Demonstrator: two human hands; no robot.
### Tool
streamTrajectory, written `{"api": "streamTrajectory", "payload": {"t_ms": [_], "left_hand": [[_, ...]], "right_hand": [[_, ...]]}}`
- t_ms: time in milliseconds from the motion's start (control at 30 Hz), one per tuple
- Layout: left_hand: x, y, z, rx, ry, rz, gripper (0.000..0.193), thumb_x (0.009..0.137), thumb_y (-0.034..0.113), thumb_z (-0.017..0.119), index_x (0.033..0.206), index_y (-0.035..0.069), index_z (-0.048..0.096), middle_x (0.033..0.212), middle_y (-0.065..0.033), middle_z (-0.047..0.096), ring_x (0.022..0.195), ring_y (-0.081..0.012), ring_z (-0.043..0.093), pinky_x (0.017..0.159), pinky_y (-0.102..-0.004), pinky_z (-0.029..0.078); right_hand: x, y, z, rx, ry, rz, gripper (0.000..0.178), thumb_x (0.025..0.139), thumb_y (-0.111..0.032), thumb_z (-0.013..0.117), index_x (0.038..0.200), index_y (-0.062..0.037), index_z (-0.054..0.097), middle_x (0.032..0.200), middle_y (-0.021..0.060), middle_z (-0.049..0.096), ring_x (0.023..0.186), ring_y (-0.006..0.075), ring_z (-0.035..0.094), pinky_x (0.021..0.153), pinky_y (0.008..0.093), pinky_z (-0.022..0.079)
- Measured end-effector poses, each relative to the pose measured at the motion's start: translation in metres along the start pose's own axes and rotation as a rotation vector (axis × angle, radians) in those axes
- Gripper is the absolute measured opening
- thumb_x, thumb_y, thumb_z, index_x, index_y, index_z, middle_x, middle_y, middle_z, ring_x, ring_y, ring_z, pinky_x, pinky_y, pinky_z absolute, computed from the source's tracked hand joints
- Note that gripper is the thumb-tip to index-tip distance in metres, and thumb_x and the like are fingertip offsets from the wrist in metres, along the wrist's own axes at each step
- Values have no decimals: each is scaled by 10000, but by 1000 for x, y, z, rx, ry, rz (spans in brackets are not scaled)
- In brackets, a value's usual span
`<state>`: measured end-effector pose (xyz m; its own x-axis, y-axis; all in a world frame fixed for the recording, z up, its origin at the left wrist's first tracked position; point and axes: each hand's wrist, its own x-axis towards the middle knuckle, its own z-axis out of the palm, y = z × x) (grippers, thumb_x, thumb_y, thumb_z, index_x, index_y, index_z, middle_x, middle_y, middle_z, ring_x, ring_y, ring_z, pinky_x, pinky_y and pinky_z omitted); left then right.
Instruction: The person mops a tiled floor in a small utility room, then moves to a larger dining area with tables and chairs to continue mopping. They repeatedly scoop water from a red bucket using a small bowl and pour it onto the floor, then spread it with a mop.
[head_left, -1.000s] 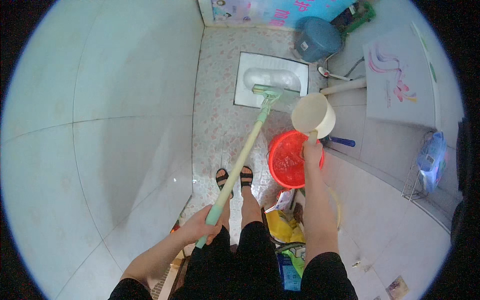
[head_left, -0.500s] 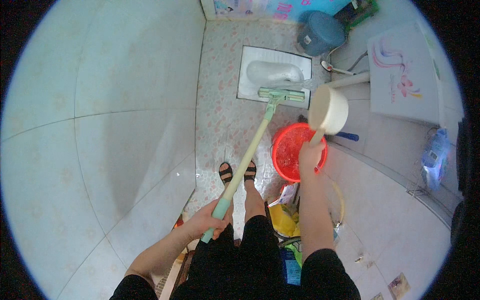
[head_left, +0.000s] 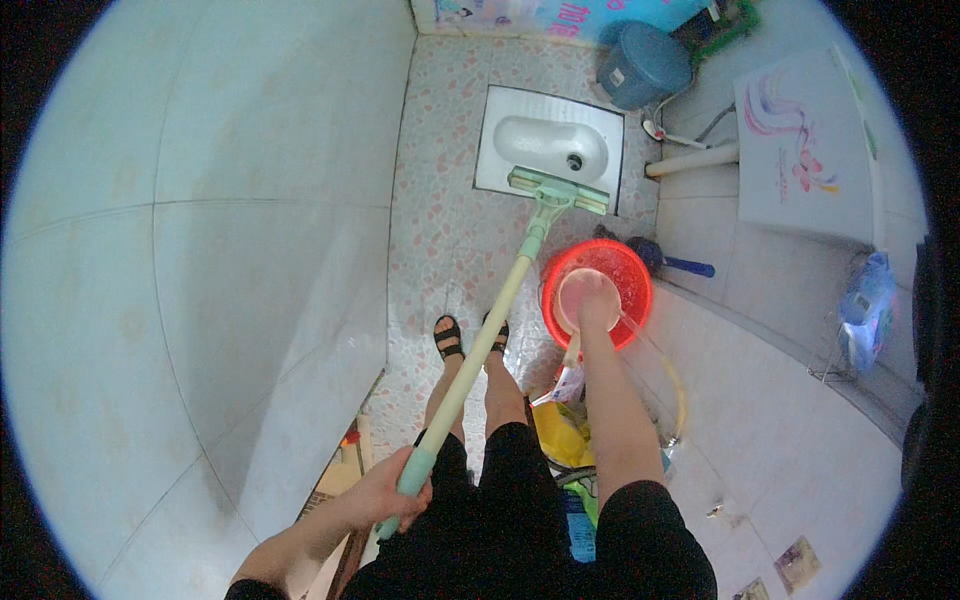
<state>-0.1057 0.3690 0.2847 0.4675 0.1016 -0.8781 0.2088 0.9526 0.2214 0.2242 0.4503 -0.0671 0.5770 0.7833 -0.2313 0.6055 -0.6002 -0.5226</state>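
Pebble-patterned bathroom floor fills centre frame; left hand wraps the mop handle at the bottom, right hand grips a scoop inside the red bucket

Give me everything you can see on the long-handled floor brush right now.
The floor brush has a long pale cream pole, a mint green grip at the near end and a flat mint green head. It slants from lower left up to the right. The left hand is closed around the green grip. The head rests on the near rim of the white squat toilet pan. The pole passes over the sandalled feet and beside the red bucket.
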Motion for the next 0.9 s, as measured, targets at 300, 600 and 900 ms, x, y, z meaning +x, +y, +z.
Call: {"api": "streamTrajectory", "payload": {"t_ms": [300,600,900], "left_hand": [[-77,-55,-11,127,-124,53,440,730,64,592,1086,35,335,798,-42,493,598,-109,520,507,-242,455],[-29,-94,5,-151,-255,157,377,739,75,600,1018,59,347,735,-30,487,505,-105,503,409,-236,436],[-8,-94,8,-104,-294,321,419,701,22,566,1038,25,317,708,-50,492,444,-122,504,377,-249,436]], "right_hand": [[133,-133,-9,-208,-627,-26,394,781,-300,522,1067,-29,544,891,186,612,819,290,596,736,378,452],[20,-257,-112,-221,-50,-627,240,759,-202,555,959,-84,617,851,134,609,771,289,585,668,361,460],[6,-262,-161,84,-71,-567,255,802,-182,554,1005,-37,606,928,157,619,855,226,597,761,293,438]]}}
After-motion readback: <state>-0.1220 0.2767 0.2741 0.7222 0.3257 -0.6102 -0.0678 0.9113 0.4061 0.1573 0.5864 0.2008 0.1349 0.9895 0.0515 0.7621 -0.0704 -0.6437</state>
